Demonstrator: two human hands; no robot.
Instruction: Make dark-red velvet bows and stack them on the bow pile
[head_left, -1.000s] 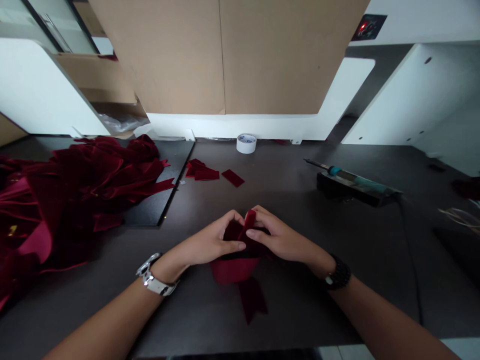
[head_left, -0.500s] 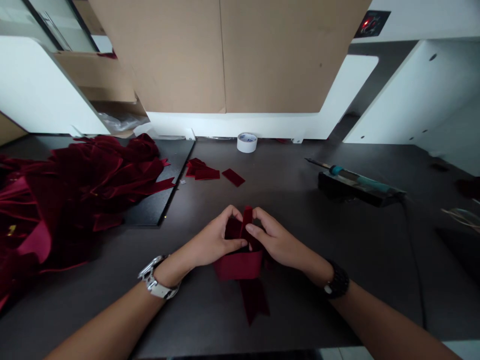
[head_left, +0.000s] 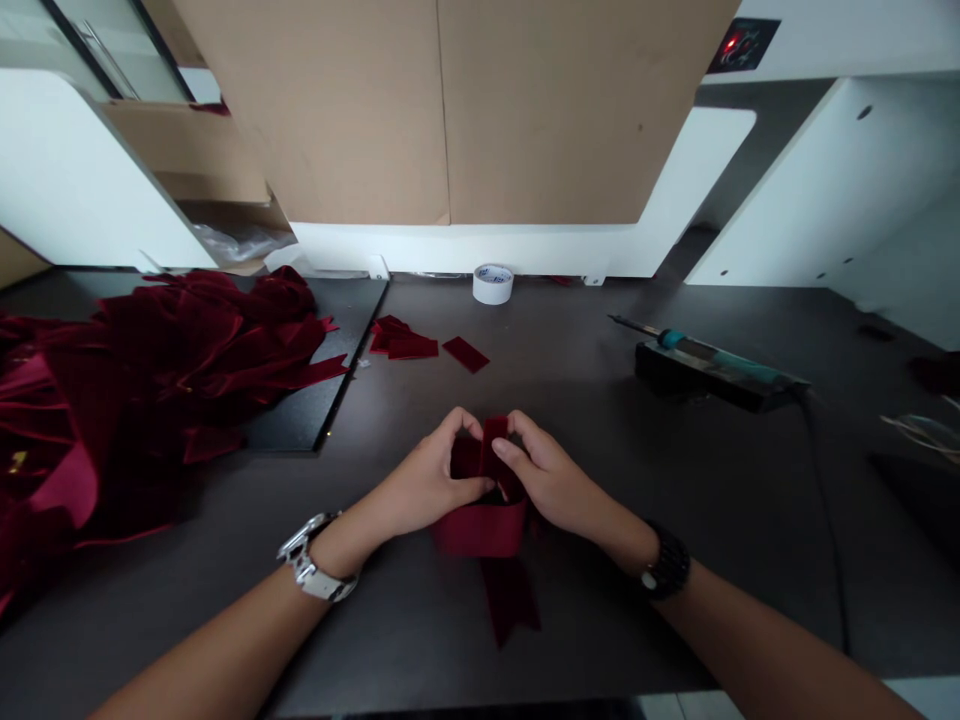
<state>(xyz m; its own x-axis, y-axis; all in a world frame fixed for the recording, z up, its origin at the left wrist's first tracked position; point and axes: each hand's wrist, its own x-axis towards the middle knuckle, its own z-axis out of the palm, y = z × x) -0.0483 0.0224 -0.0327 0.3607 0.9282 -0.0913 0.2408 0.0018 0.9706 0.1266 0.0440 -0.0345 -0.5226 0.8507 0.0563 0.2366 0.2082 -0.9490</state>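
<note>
Red velvet ribbon (head_left: 481, 530) sat mid-surface (head_left: 600, 610), folded. Wide band lay crosswise, left-right; upright loop pointed up and away; tail ran straight toward the person, long axis front-to-back. Left hand (head_left: 427, 483) and right hand (head_left: 553, 483) were curled in from either side, fingers closed on the fold, pinching it between them. Loose velvet pile (head_left: 187, 345) lay well left; soldering iron (head_left: 709, 360) well right.
</note>
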